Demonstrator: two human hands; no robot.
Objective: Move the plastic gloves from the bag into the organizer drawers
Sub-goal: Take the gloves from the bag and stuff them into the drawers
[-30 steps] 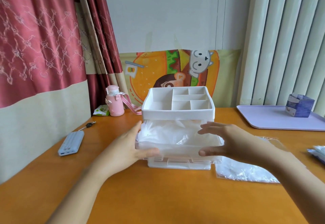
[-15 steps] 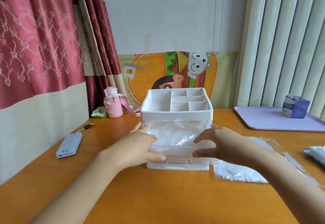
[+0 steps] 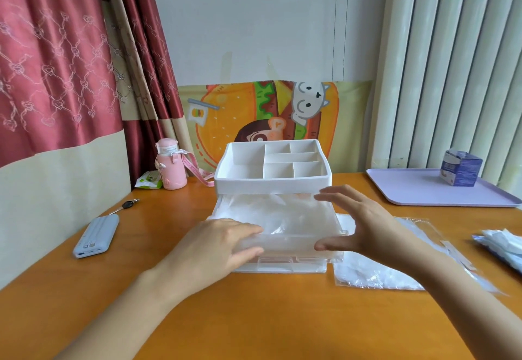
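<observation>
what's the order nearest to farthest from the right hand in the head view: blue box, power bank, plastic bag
1. plastic bag: just beside the right hand
2. blue box: back right, on the purple tray
3. power bank: far left, past the organizer

**2 bare hands, 2 bare forearms**

The person appears as 2 hands, the left hand (image 3: pixel 214 246) and the right hand (image 3: pixel 367 232), each on a bare forearm. The left forearm (image 3: pixel 127 311) and right forearm (image 3: pixel 466 303) are uncovered down to the frame's lower edge. The fingers are slender, and the nails are too blurred to describe.
</observation>
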